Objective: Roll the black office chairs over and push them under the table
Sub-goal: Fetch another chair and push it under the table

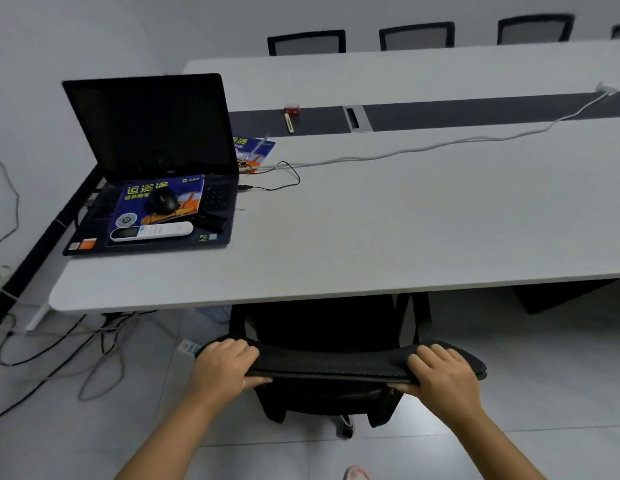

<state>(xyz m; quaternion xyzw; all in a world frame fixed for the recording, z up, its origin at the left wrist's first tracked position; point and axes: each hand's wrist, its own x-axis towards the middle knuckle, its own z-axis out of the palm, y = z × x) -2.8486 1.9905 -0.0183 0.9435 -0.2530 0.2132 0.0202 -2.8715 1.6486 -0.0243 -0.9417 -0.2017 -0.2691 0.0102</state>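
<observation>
Both hands, left hand (225,365) and right hand (440,372), clamp the black office chair (329,368) backrest; its seat sits partly under the table (370,237), probably needing one more shove.

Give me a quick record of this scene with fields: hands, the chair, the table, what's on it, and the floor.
left hand: gripping the left end of the chair's backrest top
right hand: gripping the right end of the same edge
black office chair: seat partly under the table's near edge
table: long, grey top
on table: open laptop with a mouse and white remote lying on it; white cable
far side: more black chairs
floor: loose cables on the left
</observation>
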